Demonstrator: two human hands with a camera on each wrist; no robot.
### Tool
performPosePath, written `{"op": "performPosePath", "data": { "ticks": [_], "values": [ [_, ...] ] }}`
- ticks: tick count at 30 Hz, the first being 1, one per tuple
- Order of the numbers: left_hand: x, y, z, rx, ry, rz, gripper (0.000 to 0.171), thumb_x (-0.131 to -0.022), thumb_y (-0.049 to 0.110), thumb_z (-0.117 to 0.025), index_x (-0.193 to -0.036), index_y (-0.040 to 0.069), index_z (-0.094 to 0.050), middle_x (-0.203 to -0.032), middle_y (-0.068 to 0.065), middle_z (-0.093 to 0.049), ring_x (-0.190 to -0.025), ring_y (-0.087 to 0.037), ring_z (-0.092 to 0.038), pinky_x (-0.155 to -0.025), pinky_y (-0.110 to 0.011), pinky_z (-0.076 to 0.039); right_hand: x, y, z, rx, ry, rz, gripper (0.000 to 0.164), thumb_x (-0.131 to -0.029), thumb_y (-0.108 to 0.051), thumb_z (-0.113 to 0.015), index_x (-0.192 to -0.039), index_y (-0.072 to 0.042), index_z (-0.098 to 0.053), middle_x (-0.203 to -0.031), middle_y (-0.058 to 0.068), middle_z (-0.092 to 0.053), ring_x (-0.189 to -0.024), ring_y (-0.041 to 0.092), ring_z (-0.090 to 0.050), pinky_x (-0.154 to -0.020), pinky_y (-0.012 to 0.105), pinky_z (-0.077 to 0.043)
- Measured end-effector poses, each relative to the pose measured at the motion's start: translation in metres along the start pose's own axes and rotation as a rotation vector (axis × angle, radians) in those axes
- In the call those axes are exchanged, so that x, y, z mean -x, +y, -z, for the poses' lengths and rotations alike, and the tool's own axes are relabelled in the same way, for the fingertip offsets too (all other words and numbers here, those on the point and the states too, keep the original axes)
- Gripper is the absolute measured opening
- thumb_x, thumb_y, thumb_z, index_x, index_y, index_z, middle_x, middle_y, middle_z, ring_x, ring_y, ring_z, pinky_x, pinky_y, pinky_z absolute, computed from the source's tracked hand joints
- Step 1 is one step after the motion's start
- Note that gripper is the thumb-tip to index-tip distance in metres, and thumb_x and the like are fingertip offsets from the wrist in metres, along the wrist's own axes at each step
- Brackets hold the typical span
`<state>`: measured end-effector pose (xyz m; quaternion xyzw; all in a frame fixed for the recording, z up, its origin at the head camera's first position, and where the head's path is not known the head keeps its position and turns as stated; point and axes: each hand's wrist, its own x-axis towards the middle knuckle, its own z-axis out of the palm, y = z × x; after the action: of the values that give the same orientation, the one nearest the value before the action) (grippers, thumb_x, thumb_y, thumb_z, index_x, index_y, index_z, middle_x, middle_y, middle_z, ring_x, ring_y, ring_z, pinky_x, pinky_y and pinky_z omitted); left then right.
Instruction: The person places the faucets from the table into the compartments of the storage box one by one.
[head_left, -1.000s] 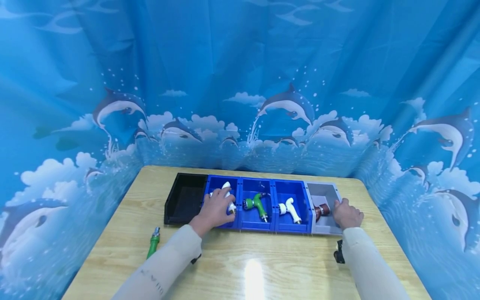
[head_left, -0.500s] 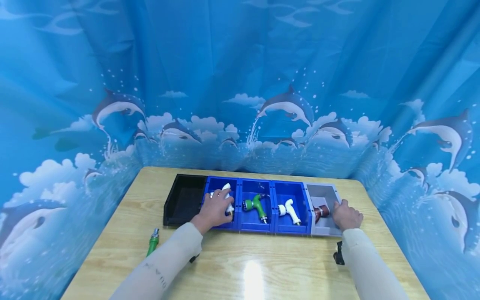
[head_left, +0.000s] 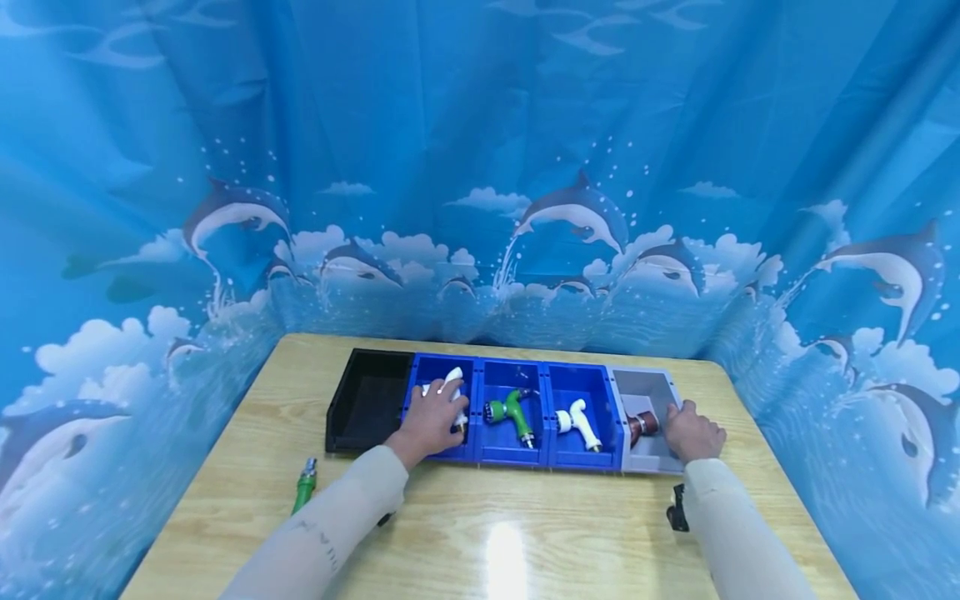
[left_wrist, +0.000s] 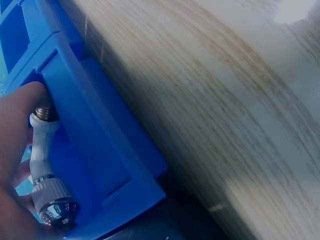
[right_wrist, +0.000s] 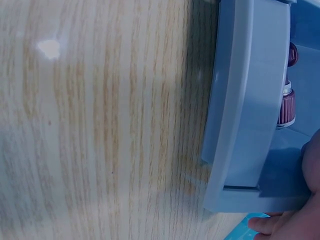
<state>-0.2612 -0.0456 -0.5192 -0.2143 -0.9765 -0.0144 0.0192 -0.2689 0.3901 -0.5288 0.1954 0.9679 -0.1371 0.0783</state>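
My left hand (head_left: 429, 421) reaches into the leftmost blue bin (head_left: 442, 358) and grips a white tap (left_wrist: 42, 150) there. In the left wrist view, the thumb lies by the tap's brass threaded end, with fingers behind its body and the ribbed knob at the bottom. At the far right of the row, my right hand (head_left: 693, 432) holds the side wall of the grey bin (right_wrist: 260, 95), thumb inside and fingers outside. A dark red tap (head_left: 642, 423) lies in that bin, partly hidden by the bin's front in the right wrist view.
The middle blue bin (head_left: 512, 367) holds a green tap (head_left: 515, 410), and the blue bin to its right holds another white tap (head_left: 581, 423). A black bin (head_left: 371, 396) ends the row on the left. A green tap-like piece (head_left: 304, 486) lies on the wooden table (head_left: 585, 533), partly behind the left sleeve.
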Motion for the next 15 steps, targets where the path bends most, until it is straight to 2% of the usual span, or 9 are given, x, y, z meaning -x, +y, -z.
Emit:
{"op": "performPosePath", "data": {
  "ticks": [8,15],
  "values": [
    [-0.006,0.000,-0.006,0.005,0.010,-0.004,0.054,-0.082,0.044,-0.074,-0.129,0.020,-0.059,-0.151,-0.007,-0.038,-0.135,-0.034,-0.036,-0.103,-0.064,-0.033,0.001,0.001,0.003,-0.001,0.007,0.000,0.059,-0.105,-0.034,-0.017,-0.137,0.014,-0.028,-0.117,0.041,-0.049,-0.113,0.057,-0.044,-0.100,0.064,-0.028],
    [-0.009,-0.003,-0.018,0.030,0.012,0.008,0.055,-0.082,0.042,-0.075,-0.130,0.020,-0.059,-0.152,-0.006,-0.037,-0.136,-0.033,-0.034,-0.105,-0.064,-0.030,0.000,0.002,0.002,-0.002,-0.008,0.009,0.060,-0.105,-0.035,-0.017,-0.135,0.015,-0.029,-0.116,0.041,-0.050,-0.113,0.057,-0.044,-0.101,0.064,-0.028]
  ]
}}
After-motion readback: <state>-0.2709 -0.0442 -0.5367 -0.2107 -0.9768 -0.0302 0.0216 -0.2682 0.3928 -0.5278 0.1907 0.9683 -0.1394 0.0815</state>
